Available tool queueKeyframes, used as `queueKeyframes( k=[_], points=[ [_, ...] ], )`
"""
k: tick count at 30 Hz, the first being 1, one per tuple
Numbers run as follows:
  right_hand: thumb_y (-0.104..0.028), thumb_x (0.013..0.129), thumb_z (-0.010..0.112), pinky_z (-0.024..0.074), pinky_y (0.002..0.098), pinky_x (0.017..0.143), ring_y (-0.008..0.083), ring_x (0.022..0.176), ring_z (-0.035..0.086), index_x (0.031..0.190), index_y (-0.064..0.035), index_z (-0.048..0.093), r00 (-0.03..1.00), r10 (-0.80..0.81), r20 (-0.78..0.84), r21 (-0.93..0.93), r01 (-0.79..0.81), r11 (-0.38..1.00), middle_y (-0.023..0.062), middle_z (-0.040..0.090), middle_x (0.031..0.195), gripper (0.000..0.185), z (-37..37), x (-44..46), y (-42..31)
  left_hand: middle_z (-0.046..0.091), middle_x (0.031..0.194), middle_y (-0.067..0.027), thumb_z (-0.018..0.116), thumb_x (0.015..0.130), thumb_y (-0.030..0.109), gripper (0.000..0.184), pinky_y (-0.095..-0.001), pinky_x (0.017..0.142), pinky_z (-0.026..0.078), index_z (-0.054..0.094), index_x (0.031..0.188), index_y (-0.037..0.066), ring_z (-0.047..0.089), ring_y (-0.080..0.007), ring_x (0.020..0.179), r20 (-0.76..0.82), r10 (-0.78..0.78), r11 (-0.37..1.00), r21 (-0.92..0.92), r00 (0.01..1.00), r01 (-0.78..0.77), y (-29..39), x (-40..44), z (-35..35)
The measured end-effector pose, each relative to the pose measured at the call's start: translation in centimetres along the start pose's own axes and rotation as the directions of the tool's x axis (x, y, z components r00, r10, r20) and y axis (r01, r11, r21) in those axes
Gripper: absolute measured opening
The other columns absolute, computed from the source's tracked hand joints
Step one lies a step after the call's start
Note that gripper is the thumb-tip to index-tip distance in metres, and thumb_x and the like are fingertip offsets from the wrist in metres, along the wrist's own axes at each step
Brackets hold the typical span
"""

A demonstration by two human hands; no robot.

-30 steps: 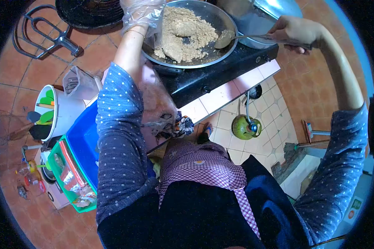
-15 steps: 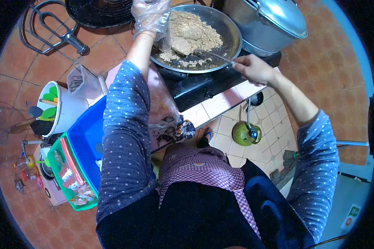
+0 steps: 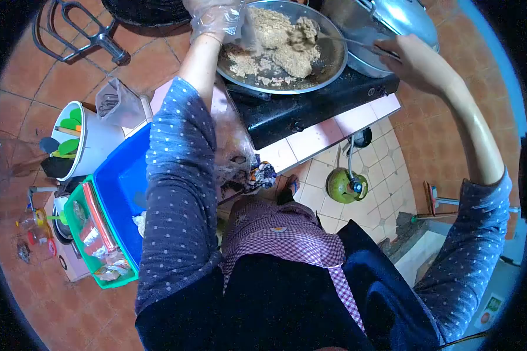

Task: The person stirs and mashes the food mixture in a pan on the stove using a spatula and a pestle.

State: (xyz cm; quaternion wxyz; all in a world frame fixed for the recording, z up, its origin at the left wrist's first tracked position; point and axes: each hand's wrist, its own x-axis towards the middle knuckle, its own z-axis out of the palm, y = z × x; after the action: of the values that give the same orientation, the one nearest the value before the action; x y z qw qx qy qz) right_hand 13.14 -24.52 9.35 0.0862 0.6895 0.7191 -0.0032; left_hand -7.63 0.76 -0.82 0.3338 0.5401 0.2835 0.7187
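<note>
A wide metal pan (image 3: 328, 73) sits on the black gas stove (image 3: 310, 111) and holds a crumbly light-brown mixture (image 3: 272, 29). My right hand (image 3: 413, 61) grips the handle of a metal spoon (image 3: 357, 42), whose head lies in the mixture at the right of the heap, with some of it on top. My left hand (image 3: 216, 17), in a clear plastic glove, is at the pan's left rim. Its fingers are hidden by the glove's glare and the frame's top edge, so what it holds cannot be made out.
A lidded metal pot (image 3: 386, 29) stands right behind the pan. At the left are a white bucket of utensils (image 3: 96, 146), a blue tub (image 3: 120, 175), a green basket (image 3: 108, 285) and a metal mixer beater (image 3: 99, 41). A green gas cylinder (image 3: 339, 186) stands on the floor.
My right hand first moved left with the spoon into the mixture, then back right and up, and the mixture is now spread differently. The gloved left hand has shifted slightly right in view.
</note>
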Motion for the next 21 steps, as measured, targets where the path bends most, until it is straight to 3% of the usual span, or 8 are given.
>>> queueKeyframes(
  k=[2,5,7,8,11,17,19,21],
  points=[
    [-0.015,0.098,0.062,0.0548,0.0436,0.077,0.0410,0.086,0.069,0.125,0.0027,0.067,0.995,0.055,0.081,-0.063,-0.050,0.997,0.0270,0.071,0.099,0.033,-2.8,0.8,-1.9,0.072,0.117,-0.0124,0.084,0.080,0.023,0.062,-0.0349,0.092,0.054,0.060,0.134,0.005,0.071,-0.0239,0.103,0.008,0.173,0.981,0.084,0.985,-0.173,0.5,0.6,-0.1],
    [-0.017,0.099,0.062,0.0532,0.0449,0.074,0.0397,0.081,0.069,0.124,0.0006,0.069,0.984,0.018,0.179,-0.104,0.001,0.995,0.0247,0.072,0.089,0.031,-3.2,2.0,0.2,0.072,0.117,-0.0133,0.084,0.080,0.023,0.063,-0.0347,0.092,0.054,0.059,0.135,0.004,0.071,-0.0238,0.103,0.085,0.101,0.990,0.086,0.991,-0.108,0.6,0.6,-0.8],
    [-0.021,0.101,0.061,0.0530,0.0412,0.062,0.0284,0.068,0.070,0.122,-0.0004,0.070,0.947,0.173,0.270,-0.061,-0.163,0.985,0.0162,0.071,0.076,0.031,-3.7,2.6,1.3,0.072,0.117,-0.0130,0.084,0.080,0.023,0.062,-0.0348,0.092,0.054,0.060,0.134,0.004,0.071,-0.0237,0.102,0.089,0.087,0.990,0.102,0.992,-0.096,0.1,0.7,-1.0],
    [-0.025,0.104,0.059,0.0495,0.0329,0.049,0.0153,0.056,0.064,0.120,-0.0003,0.072,0.914,0.307,0.266,-0.050,-0.305,0.951,0.0075,0.065,0.066,0.032,-4.5,2.1,1.1,0.072,0.116,-0.0128,0.084,0.080,0.022,0.062,-0.0348,0.092,0.054,0.060,0.134,0.004,0.071,-0.0236,0.102,0.094,0.074,0.990,0.115,0.993,-0.084,0.0,0.8,-1.1],
    [-0.024,0.105,0.058,0.0436,0.0264,0.042,0.0088,0.050,0.057,0.122,-0.0018,0.072,0.844,0.326,0.426,-0.050,-0.338,0.940,0.0038,0.058,0.061,0.031,-8.1,2.7,-2.2,0.072,0.115,-0.0123,0.084,0.080,0.023,0.061,-0.0347,0.091,0.054,0.060,0.133,0.004,0.071,-0.0233,0.101,0.104,0.088,0.993,0.063,0.991,-0.095,-0.6,0.8,-1.2],
    [-0.022,0.103,0.059,0.0498,0.0352,0.055,0.0173,0.060,0.063,0.120,-0.0006,0.072,0.910,0.064,0.409,0.092,-0.111,0.989,0.0110,0.066,0.070,0.030,-2.3,3.2,-1.8,0.072,0.113,-0.0126,0.085,0.080,0.023,0.060,-0.0341,0.090,0.054,0.060,0.131,0.003,0.071,-0.0226,0.100,0.075,0.083,0.988,0.127,0.994,-0.092,-1.1,0.7,-1.7],
    [-0.020,0.101,0.061,0.0518,0.0394,0.067,0.0224,0.070,0.065,0.122,0.0004,0.070,0.953,-0.212,0.215,0.100,0.195,0.976,0.0163,0.068,0.078,0.030,0.6,3.0,-1.7,0.072,0.113,-0.0128,0.085,0.080,0.023,0.060,-0.0341,0.090,0.054,0.060,0.131,0.003,0.071,-0.0226,0.100,0.082,0.095,0.988,0.112,0.992,-0.104,-1.4,0.6,-2.1],
    [-0.019,0.100,0.061,0.0516,0.0408,0.072,0.0287,0.073,0.065,0.121,0.0003,0.070,0.957,-0.122,0.265,0.087,0.102,0.991,0.0230,0.068,0.084,0.029,-0.3,2.7,-2.8,0.072,0.113,-0.0131,0.085,0.080,0.023,0.060,-0.0341,0.090,0.054,0.060,0.131,0.002,0.071,-0.0226,0.100,0.093,0.114,0.989,0.089,0.989,-0.122,-1.5,0.9,-2.2]
  ],
)
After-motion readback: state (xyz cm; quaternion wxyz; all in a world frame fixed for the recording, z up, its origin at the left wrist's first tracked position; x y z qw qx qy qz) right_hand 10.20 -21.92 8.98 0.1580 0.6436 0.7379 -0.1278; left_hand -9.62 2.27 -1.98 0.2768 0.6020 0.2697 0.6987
